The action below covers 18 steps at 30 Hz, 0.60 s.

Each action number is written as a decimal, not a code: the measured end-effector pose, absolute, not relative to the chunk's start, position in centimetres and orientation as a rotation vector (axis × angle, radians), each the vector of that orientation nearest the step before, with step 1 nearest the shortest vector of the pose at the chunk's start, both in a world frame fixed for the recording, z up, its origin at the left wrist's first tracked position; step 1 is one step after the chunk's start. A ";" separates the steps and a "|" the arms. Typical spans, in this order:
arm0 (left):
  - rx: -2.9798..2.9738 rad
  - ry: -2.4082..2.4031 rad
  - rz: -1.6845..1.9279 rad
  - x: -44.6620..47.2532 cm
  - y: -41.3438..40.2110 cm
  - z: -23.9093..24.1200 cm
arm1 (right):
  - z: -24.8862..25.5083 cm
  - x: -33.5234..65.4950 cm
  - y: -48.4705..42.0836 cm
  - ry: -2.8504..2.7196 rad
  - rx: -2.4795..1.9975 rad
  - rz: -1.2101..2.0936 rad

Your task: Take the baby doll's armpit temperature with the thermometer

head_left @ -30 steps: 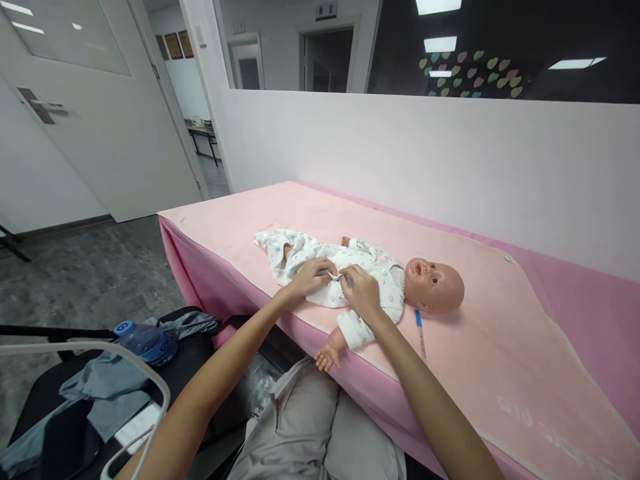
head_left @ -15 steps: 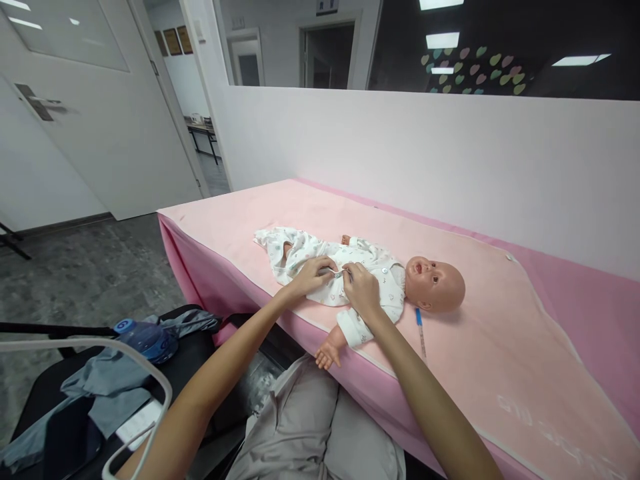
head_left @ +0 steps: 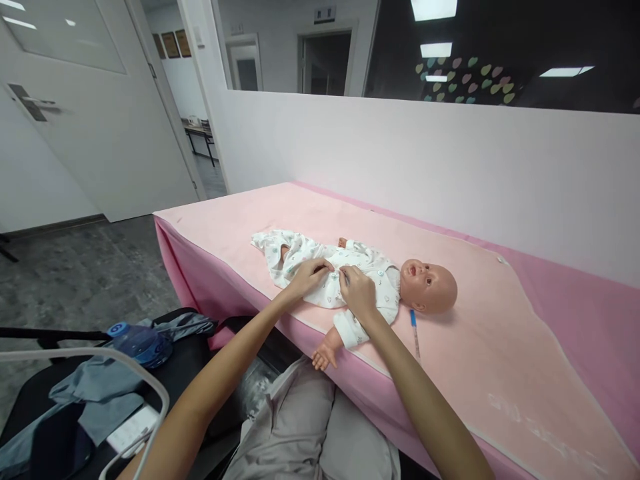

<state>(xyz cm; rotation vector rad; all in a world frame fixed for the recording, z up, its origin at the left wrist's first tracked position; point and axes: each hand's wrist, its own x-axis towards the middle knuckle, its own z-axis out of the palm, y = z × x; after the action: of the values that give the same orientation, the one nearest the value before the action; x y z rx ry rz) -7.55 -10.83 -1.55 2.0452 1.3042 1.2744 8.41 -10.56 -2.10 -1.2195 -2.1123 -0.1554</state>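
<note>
A baby doll (head_left: 431,288) lies on its back, head to the right, dressed in a white patterned romper (head_left: 300,249). Both hands are at the romper's front, over the doll's belly. With fingertips pinched, my left hand (head_left: 310,277) grips the cloth on the leg side. Close beside it, my right hand (head_left: 358,291) has its fingers closed on the front edge nearer the chest. A small gap separates the two sets of fingertips, and snap buttons show near them. The doll's near arm (head_left: 327,349) sticks out over the bed's front edge.
A slim thermometer-like stick with a blue cap (head_left: 414,323) lies below the doll's head on the pink sheet (head_left: 500,347). At lower left, a black chair (head_left: 193,350) holds a water bottle (head_left: 141,343) and grey cloth. A white cable (head_left: 145,370) crosses the lower left foreground.
My fingertips have drawn slightly apart at the romper's front; earlier they nearly met around a lifted bit of cloth. The doll lies as before, and the view has shifted a little.
</note>
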 end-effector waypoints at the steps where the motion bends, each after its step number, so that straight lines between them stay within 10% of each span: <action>1: 2.042 1.308 1.279 -7.4 -10.9 -1.5 | -2.1 8.4 -10.6 -2.122 -1.227 -0.160; 18: 2.033 1.225 0.960 -7.1 -4.5 2.8 | -4.1 12.8 -19.1 -1.456 -1.426 -0.221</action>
<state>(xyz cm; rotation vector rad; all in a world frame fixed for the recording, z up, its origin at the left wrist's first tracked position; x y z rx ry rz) -7.08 -4.48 2.79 2.0327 1.2254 0.9599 12.76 -19.07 -4.10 -1.4258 -1.4561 -0.2212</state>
